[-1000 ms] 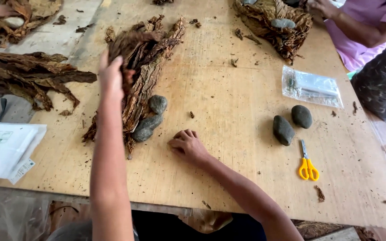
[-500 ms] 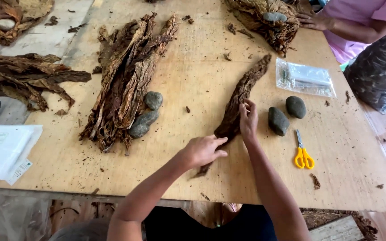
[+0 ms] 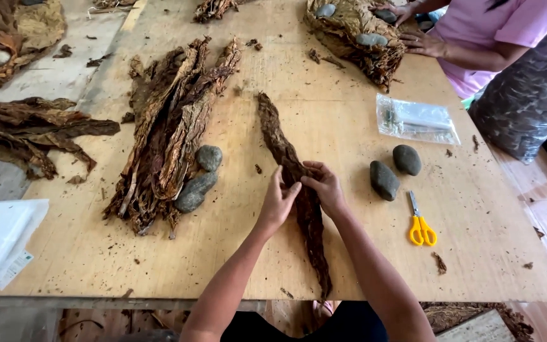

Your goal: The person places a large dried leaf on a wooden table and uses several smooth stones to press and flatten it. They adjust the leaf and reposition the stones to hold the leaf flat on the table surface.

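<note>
A long, dark brown dried leaf lies lengthwise on the plywood table, its near end hanging over the front edge. My left hand and my right hand both pinch this leaf at its middle, fingers meeting on it. To the left lies a pile of dried leaves with two grey stones resting against its near right side.
Two grey stones and yellow-handled scissors lie right of my hands, a clear plastic bag beyond. Another person's hands work a leaf pile weighted with stones. More leaves and a white packet lie left.
The single leaf has been swung round from a slant to lie straight toward me, its end over the table edge. Both my hands have come together on its middle.
</note>
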